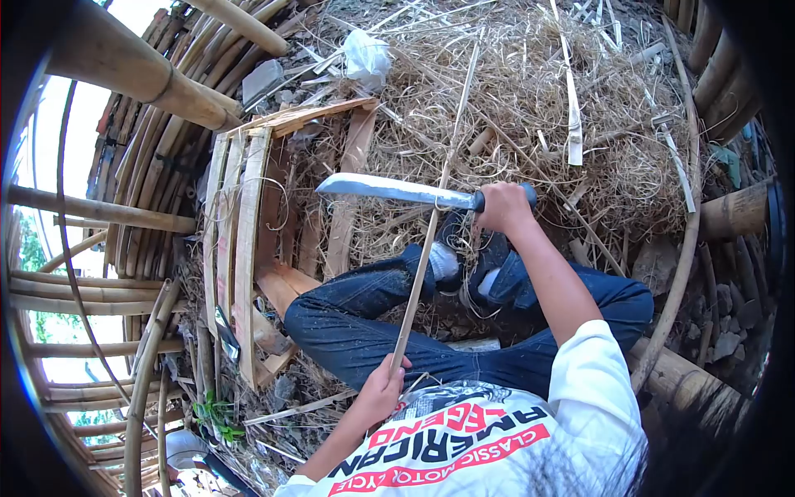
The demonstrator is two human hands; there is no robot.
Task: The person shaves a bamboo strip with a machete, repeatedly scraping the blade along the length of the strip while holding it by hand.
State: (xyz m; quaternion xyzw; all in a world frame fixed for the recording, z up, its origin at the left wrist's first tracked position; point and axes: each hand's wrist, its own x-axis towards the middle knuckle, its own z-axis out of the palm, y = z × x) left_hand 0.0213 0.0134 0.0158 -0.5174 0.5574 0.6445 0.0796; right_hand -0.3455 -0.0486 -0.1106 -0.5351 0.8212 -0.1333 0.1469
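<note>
My right hand [505, 207] is closed around the dark handle of a machete [389, 189], whose long blade points left. Just past the handle, the blade meets a thin bamboo strip [421, 277], crossing it at a steep angle. My left hand [383, 388] grips that strip near its lower end, close to my shirt. From there the strip runs up and away over the shavings. Whether the edge is biting into the strip cannot be made out.
Curly bamboo shavings [613, 157] cover the ground ahead. A wooden crate [248, 215] stands at left, with a white plastic bag [366, 60] beyond it. Bamboo poles [124, 58] frame the left side, and a long stick [689, 215] lies at right. My crossed legs [356, 319] are below the blade.
</note>
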